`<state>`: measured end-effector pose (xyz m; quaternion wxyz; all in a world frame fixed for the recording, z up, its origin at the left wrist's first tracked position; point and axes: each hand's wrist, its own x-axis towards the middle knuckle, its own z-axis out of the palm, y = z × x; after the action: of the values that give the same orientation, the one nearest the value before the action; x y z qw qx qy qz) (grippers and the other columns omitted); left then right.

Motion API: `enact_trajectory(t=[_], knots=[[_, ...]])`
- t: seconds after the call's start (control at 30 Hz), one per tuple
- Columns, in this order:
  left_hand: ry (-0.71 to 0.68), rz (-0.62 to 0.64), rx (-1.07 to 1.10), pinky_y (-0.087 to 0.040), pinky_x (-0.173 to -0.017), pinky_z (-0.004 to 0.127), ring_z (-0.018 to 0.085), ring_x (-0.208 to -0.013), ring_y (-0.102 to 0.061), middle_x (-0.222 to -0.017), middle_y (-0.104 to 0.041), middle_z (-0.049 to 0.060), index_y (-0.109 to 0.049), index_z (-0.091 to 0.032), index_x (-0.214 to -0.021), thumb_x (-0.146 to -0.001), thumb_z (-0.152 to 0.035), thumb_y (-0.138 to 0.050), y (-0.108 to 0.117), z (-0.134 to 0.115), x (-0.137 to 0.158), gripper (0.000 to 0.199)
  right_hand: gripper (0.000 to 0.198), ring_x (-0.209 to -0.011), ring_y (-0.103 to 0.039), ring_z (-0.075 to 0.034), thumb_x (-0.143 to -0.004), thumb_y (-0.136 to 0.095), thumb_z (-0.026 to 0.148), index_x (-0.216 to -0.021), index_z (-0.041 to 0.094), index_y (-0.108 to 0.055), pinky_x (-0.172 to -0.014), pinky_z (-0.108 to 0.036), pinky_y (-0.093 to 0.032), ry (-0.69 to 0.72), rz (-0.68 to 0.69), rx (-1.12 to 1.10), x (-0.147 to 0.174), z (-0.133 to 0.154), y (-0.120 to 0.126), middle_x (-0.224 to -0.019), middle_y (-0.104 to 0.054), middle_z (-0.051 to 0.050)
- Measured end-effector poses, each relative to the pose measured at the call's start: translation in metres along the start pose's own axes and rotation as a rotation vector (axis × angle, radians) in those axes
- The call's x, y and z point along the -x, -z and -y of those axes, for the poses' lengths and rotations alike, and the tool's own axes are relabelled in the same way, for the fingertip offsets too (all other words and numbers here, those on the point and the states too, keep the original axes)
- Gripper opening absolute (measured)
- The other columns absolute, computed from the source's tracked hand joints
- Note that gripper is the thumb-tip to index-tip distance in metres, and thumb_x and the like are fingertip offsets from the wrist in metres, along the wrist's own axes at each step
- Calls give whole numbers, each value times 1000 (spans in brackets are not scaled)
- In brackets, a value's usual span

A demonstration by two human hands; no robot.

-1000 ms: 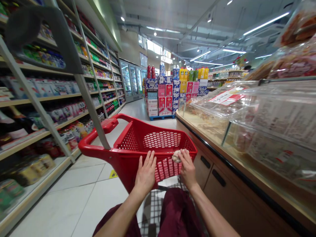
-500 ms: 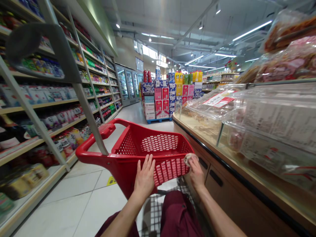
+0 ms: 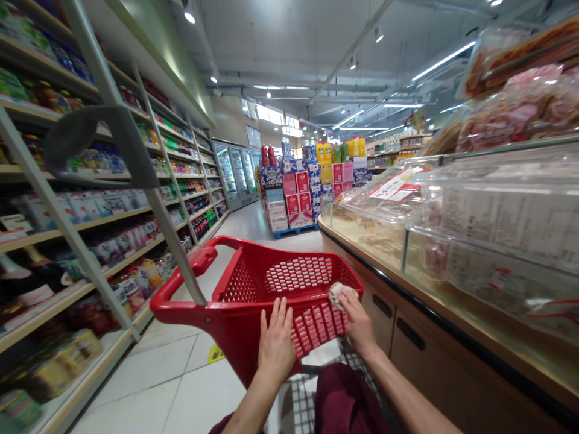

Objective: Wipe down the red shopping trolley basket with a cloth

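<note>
A red plastic shopping cart with a perforated basket stands sideways before me. My left hand lies flat against its near side wall, fingers stretched out and pointing up to the rim. Toward the right end of the basket, my right hand presses a crumpled whitish cloth onto the top rim. The fingers are bent over the cloth, which partly hides under them. A grey metal post with a dark grey looped handle rises from the cart's left end.
Shelves of drinks and packages run along the left. A wooden display counter with clear-packed food borders my right. Stacked drink cartons stand on a blue pallet ahead, with glass-door coolers behind.
My right hand has slid the cloth leftward along the cart's rim, away from the corner. My left hand stays flat on the side wall. The whole view has shifted slightly.
</note>
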<state>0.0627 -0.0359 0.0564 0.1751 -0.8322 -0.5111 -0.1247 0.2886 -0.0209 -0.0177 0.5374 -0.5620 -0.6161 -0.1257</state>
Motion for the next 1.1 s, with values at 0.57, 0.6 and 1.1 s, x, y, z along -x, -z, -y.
enact_trajectory(t=[0.57,0.6,1.1], knots=[[114,-77,-155,-13,-102,52,23,-129,-18,-139,-25,6,-28,-15,-130,-69,-19,-39,7,36,10,62,58,-116,-42,-18,-68,-35,-3,-112,28,-55,-95,-40,-38,87,20,-10,-16,21,-21,-122,-51,0],[118,-84,-161,-14,-102,51,22,-129,-16,-139,-24,6,-27,-15,-130,-68,-17,-39,5,36,12,63,58,-115,-42,-19,-66,-35,-3,-111,27,-55,-95,-41,-38,34,-21,14,-18,15,-18,-121,-51,-1],[166,-113,-126,-13,-104,48,23,-129,-15,-139,-25,10,-30,-10,-129,-67,-16,-40,3,24,15,62,51,-111,-43,-21,-72,-34,2,-114,24,-53,-92,-41,-38,77,-60,101,-13,18,-9,-116,-52,-6]])
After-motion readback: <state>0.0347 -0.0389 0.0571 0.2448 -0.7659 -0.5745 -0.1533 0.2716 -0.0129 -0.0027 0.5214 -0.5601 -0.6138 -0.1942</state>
